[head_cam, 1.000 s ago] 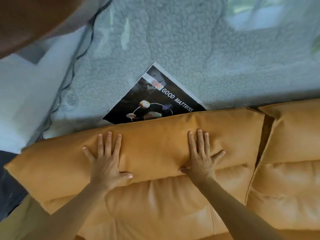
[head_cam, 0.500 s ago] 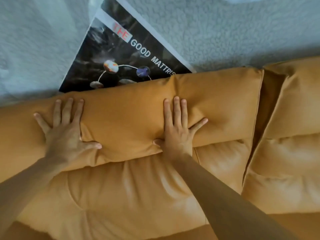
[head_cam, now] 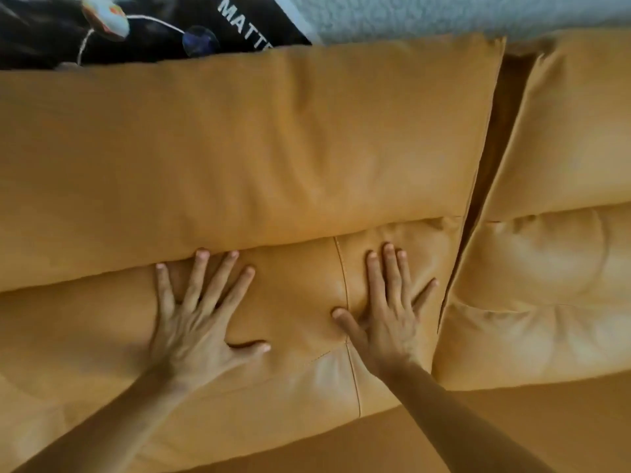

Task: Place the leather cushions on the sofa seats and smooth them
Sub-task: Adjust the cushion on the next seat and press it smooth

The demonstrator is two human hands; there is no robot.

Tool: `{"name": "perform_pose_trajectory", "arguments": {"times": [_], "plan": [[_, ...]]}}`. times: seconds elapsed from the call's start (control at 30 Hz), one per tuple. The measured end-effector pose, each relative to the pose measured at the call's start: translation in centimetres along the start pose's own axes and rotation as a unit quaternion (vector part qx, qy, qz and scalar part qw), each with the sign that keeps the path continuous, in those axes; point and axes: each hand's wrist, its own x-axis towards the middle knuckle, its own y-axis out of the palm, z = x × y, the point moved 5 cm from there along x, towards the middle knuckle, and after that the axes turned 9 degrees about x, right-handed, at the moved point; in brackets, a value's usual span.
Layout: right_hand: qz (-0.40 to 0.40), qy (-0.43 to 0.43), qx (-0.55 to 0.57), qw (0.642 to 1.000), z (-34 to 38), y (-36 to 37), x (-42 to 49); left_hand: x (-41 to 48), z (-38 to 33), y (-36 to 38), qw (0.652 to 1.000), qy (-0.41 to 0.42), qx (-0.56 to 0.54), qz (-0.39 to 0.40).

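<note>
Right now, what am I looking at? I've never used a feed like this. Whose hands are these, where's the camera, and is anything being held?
There is no machine here: a person wears a wide-angle camera on the head, looking forward and down at their own bare hands. This is the only view.

Both hands lie flat, fingers spread, on a tan leather seat cushion. The left hand is left of a stitched seam; the right hand is just right of it, its thumb across the seam. Nothing is gripped; the palms appear to press down.

Beyond the fingertips lies a long back cushion, with the left fingers at its lower edge. To the right, across a dark gap, is a second set of cushions. Behind the sofa are a dark printed poster and a pale fleecy cover.
</note>
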Motion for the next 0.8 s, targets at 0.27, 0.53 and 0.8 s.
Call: {"name": "perform_pose_trajectory", "arguments": {"times": [0.27, 0.53, 0.8], "plan": [[-0.123, -0.059, -0.010, 0.991, -3.2, 10.2, 3.7, 1.4, -0.8, 7.6, 0.993, 0.029, 0.060, -0.095], [-0.155, -0.042, 0.003, 0.987, -3.3, 9.0, 1.6, 1.1, -1.1, 5.1, 0.998, -0.003, 0.026, -0.063], [-0.068, 0.363, 0.238, 0.898, -3.7, 10.7, -16.7, -9.3, -10.0, 3.1, 0.994, 0.108, -0.020, -0.001]]}}
